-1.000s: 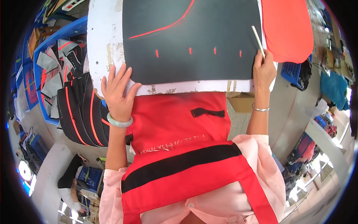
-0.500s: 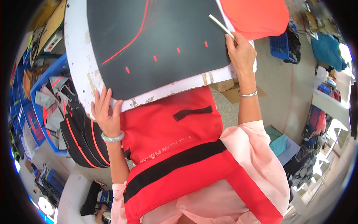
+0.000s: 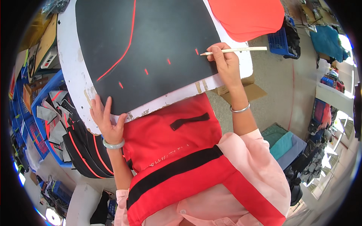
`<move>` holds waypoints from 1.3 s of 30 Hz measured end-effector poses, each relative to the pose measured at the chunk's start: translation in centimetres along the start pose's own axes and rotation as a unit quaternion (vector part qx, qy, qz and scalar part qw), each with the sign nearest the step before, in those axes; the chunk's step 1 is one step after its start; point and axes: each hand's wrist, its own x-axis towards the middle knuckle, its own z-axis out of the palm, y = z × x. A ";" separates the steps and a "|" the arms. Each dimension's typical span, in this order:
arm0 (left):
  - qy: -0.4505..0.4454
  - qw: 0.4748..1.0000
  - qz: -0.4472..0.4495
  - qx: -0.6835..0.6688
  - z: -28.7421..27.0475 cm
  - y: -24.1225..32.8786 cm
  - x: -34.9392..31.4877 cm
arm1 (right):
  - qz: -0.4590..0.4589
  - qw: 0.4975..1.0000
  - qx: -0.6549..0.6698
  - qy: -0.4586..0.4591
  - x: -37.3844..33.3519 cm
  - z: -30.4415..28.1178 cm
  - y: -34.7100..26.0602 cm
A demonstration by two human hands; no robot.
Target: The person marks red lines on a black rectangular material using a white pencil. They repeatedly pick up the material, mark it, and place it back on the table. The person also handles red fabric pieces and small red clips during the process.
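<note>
A white pencil (image 3: 249,49) is pinched in my right hand (image 3: 225,64). Its dark tip points left, close to the rightmost of several short red marks on a large black sheet (image 3: 162,30). Whether the tip touches the sheet I cannot tell. A long red curved line (image 3: 126,52) also runs across the sheet's left part. Under the sheet lies a white board (image 3: 69,49) with worn, chipped edges. My left hand (image 3: 107,122) rests with fingers spread on the board's near left corner, its fingertips beside the sheet's corner.
Coral-red cut pieces (image 3: 250,19) lie at the board's far right. On the left, a blue bin (image 3: 43,94) holds grey and black pieces with red trim. A blue basket (image 3: 277,41) and a cardboard box (image 3: 249,92) stand on the right. I wear a red apron (image 3: 169,139).
My right hand has moved slightly down and left, and the pencil has swung round so its dark tip points left at the sheet. My left hand stays at the board's corner.
</note>
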 end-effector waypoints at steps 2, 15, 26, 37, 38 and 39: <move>-0.034 0.999 0.010 0.038 0.1 -0.7 -0.4 | -0.022 0.999 -0.036 0.023 0.2 0.6 0.7; -0.046 0.998 0.009 0.035 0.2 -0.1 -0.1 | -0.013 0.987 -0.163 0.003 0.8 1.0 -0.4; -0.040 0.999 -0.007 0.020 0.1 -0.2 -0.2 | -0.090 0.986 -0.115 -0.085 -0.1 6.6 -1.0; -0.043 0.999 -0.015 0.021 -0.1 -0.3 -0.1 | -0.103 0.972 -0.175 -0.114 0.1 6.8 -1.7; -0.045 0.999 -0.012 0.021 -0.1 -0.3 -0.1 | -0.084 0.978 -0.156 -0.114 0.2 7.0 -1.6; -0.047 0.999 -0.010 0.021 -0.2 -0.3 0.0 | -0.085 0.984 -0.111 -0.112 0.1 7.6 -1.9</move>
